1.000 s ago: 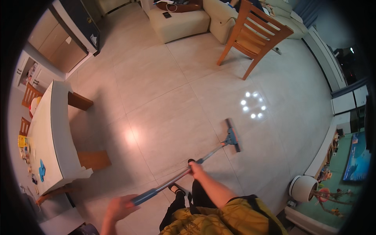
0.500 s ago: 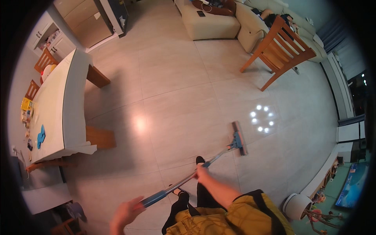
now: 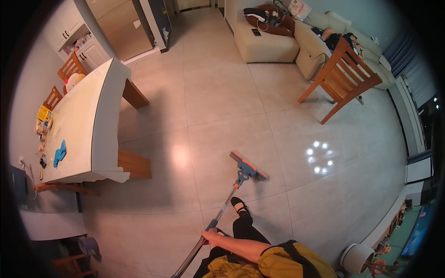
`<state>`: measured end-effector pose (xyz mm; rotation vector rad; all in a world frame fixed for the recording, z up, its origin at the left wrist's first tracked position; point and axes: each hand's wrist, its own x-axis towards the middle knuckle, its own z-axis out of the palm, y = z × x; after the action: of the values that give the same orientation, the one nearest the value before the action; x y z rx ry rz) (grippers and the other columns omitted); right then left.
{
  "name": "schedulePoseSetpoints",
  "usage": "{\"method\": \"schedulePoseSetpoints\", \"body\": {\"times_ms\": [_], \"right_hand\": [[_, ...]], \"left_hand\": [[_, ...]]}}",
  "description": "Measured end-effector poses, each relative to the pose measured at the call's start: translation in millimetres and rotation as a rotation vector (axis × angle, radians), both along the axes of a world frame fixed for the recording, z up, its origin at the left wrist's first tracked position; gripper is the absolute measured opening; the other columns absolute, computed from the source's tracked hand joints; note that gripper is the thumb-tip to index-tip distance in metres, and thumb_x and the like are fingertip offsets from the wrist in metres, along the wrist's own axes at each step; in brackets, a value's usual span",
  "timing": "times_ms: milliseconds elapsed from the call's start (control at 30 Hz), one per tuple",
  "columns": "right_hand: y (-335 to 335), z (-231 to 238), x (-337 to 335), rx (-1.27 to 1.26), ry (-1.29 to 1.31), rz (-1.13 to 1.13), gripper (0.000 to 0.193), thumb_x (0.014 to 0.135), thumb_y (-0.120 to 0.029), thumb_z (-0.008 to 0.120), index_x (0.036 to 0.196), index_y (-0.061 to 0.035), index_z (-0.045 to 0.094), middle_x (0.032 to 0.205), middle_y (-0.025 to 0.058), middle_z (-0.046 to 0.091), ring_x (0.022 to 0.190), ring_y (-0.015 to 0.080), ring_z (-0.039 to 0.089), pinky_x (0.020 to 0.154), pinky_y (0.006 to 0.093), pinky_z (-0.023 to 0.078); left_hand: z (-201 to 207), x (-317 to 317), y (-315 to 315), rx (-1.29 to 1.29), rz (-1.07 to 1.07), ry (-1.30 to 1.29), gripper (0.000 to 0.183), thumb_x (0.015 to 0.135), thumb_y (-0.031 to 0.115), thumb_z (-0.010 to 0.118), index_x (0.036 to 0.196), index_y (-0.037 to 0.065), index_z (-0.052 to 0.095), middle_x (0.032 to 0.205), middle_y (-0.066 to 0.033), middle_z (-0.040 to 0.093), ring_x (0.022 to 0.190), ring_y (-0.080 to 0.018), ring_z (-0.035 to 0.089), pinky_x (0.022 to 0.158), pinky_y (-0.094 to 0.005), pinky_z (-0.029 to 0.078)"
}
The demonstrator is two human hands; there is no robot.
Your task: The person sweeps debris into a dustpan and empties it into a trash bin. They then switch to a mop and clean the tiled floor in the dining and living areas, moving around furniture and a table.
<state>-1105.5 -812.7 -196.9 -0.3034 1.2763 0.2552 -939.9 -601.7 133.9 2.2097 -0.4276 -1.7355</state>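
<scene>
My right hand [image 3: 209, 237] is closed around the metal pole of a sponge mop [image 3: 224, 209], at a dark grip partway along it. The mop's grey and orange head [image 3: 249, 166] is on or close to the tiled floor, just beyond my outstretched foot [image 3: 239, 204]. From the head, the pole slants down and left until it leaves the picture at the lower edge. My left hand is out of sight, and so is the upper end of the pole.
On the left stands a table [image 3: 83, 134] with a blue cloth [image 3: 60, 154] on it. A wooden chair [image 3: 343, 81] stands at the far right, before a cream sofa [image 3: 266, 48] where a person lies. A white plant pot [image 3: 357, 257] is at the lower right.
The mop head has swung left across the floor. My right hand has moved left and down with the pole. My left hand has dropped out of view, and one foot now reaches forward.
</scene>
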Motion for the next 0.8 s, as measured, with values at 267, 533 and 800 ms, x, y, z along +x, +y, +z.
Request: {"method": "schedulePoseSetpoints", "body": {"times_ms": [267,533,800], "right_hand": [[-163,-38,-50,-0.325,0.05,-0.105,0.018,0.066,-0.009,0.052,0.066,0.0073,0.047,0.058,0.0152,0.052,0.046,0.0259,0.055,0.038,0.0376,0.046],[-312,-30,-115,-0.64,0.483,0.169,0.052,0.073,-0.016,0.045,0.108,0.0036,0.012,0.076,0.0227,0.052,0.048,0.0276,0.054,0.039,0.0324,0.046],[-226,-35,-118,-0.644,0.425,0.138,0.053,0.071,-0.019,0.048,0.105,0.0051,0.016,0.077,0.0221,0.052,0.051,0.0276,0.055,0.037,0.0334,0.045]], "left_hand": [[-77,-61,-134,-0.03,0.034,0.055,0.035,0.077,0.018,0.049,0.109,0.006,0.043,0.06,0.0046,0.04,0.049,-0.0042,0.033,0.042,-0.0186,0.029],[-144,-160,-275,-0.126,-0.131,0.142,0.052,0.075,0.027,0.053,0.115,0.001,0.034,0.078,-0.0136,0.053,0.068,-0.0205,0.051,0.066,-0.0286,0.041],[-134,-170,-194,-0.207,-0.081,0.113,0.049,0.077,0.022,0.051,0.116,0.001,0.032,0.069,-0.0085,0.05,0.057,-0.0145,0.048,0.054,-0.0254,0.04]]}}
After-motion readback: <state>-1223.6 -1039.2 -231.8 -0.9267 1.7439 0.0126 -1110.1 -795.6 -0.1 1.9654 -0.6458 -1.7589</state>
